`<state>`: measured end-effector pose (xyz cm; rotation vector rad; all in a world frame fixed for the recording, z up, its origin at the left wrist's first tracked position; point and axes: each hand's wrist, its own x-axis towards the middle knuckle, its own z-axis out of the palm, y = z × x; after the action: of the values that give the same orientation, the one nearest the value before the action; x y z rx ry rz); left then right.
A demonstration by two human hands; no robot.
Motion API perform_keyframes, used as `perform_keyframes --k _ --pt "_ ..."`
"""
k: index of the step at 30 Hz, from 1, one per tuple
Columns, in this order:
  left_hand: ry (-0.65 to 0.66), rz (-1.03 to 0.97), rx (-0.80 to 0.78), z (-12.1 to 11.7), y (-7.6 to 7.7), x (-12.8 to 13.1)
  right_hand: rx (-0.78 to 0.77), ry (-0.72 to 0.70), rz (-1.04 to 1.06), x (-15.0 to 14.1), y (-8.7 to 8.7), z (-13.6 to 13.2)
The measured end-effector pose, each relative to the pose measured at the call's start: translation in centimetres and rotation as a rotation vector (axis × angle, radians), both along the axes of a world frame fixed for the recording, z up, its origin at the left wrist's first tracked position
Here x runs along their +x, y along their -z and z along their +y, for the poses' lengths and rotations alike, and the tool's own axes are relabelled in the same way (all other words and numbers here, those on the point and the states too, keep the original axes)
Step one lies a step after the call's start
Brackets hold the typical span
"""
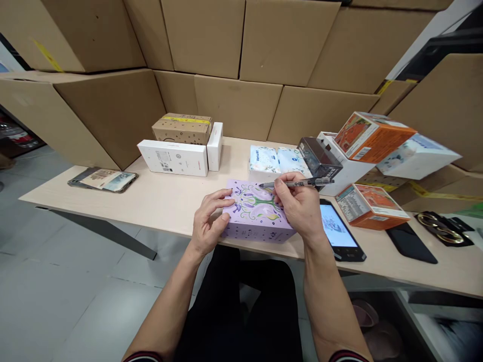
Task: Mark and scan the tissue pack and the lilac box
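A purple box (pixel 249 232) printed with green and violet swirls lies at the table's front edge. My left hand (pixel 210 223) grips its left side, fingertips and thumb over the top edge. Above the box's right half, my right hand (pixel 302 206) is closed around a pen (pixel 311 182), held nearly level with its tip to the left. The lower fingers of that hand touch or nearly touch the box top; I cannot tell which. Just right of that hand lies a tablet (pixel 339 231) with a lit screen.
White boxes (pixel 173 160) and a brown carton (pixel 183 129) stand back left. Blue-white packs (pixel 264 160), a dark box (pixel 320 157) and orange boxes (pixel 372 206) crowd the right. A banknote-patterned phone-like item (pixel 103 179), black phone (pixel 411 243) and scissors (pixel 441 228) lie on the table (pixel 166 201). Cardboard (pixel 260 105) walls the back.
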<state>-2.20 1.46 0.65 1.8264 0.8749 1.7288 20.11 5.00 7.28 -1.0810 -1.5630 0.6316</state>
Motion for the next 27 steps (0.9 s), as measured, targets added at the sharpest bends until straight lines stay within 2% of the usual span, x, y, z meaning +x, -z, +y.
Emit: perform_keyframes --k 10,15,18,21,24,27 --pt "-0.005 -0.006 -0.001 0.0 0.0 0.0 0.010 0.024 -0.061 0.1 -0.1 -0.2" --pt "-0.027 0.009 -0.003 0.0 0.0 0.0 0.009 -0.011 0.011 -0.1 0.0 -0.1" --pt "-0.032 0.019 0.000 0.1 0.0 0.0 0.066 0.068 0.188 -0.3 0.2 -0.4" --pt "-0.038 0.027 0.011 0.1 0.0 0.0 0.203 0.246 0.305 0.1 0.9 -1.6" --pt "-0.040 0.027 0.010 0.0 -0.1 -0.1 0.270 0.437 0.168 1.7 2.2 -3.5" --pt "-0.041 0.028 0.005 0.0 0.0 -0.1 0.289 0.470 -0.201 4.0 3.5 -5.5"
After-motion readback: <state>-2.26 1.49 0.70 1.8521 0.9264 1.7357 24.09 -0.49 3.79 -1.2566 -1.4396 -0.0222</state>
